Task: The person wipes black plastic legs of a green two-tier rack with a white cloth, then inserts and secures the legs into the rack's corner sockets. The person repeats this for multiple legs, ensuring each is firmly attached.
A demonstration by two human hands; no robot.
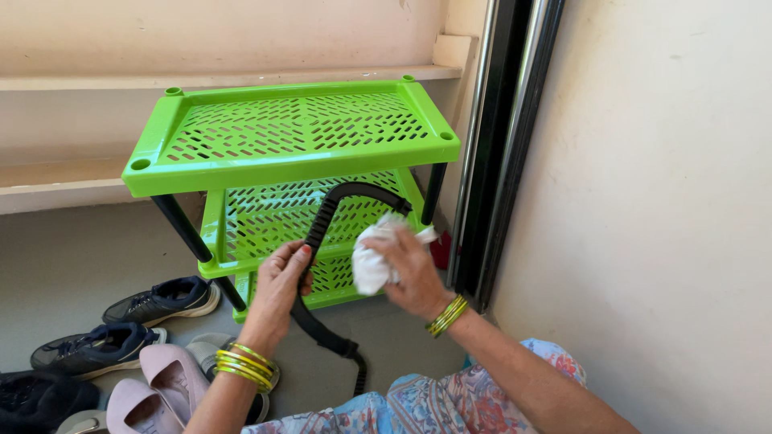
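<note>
My left hand (277, 289) grips a curved black ribbed strap or handle piece (326, 215) at its middle, in front of a bright green plastic rack (289, 157). The black piece arches up toward the rack's middle shelf and trails down to a coiled end near my lap. A crumpled white cloth (372, 255) is bunched in my right hand (414, 273) and pressed against the upper part of the black piece. Both wrists carry green and gold bangles.
The rack has three slotted shelves on black posts and stands on a grey floor against a stepped wall ledge (72, 173). Dark sneakers (161, 301), pink slip-on shoes (157, 390) and other footwear lie at the lower left. A black metal door frame (503, 145) and a pale wall stand to the right.
</note>
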